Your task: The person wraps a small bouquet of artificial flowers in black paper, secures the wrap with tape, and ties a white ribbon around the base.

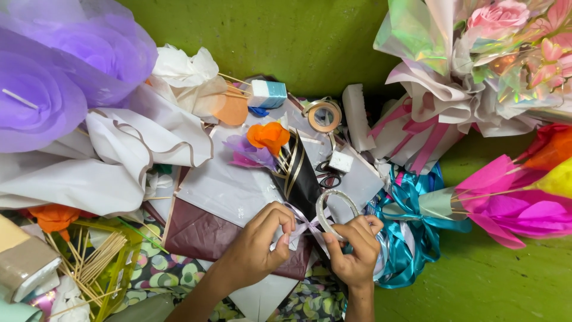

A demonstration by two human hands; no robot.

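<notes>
Ribbon [304, 228], pale lilac, thin, bow-knotted

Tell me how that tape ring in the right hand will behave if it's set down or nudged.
The tape ring, a thin open hoop, is probably very light. Set on edge it would likely roll; laid flat it should stay. Pinched by the right hand, it looks stiff enough to keep its round shape.

A green floor [298, 42], evenly lit, lies beneath heaps of craft materials.

Purple paper flower [53, 65] and pink rose bouquet [494, 53] run off the frame's edges; left hand [256, 247] covers part of the lilac ribbon [307, 228].
</notes>
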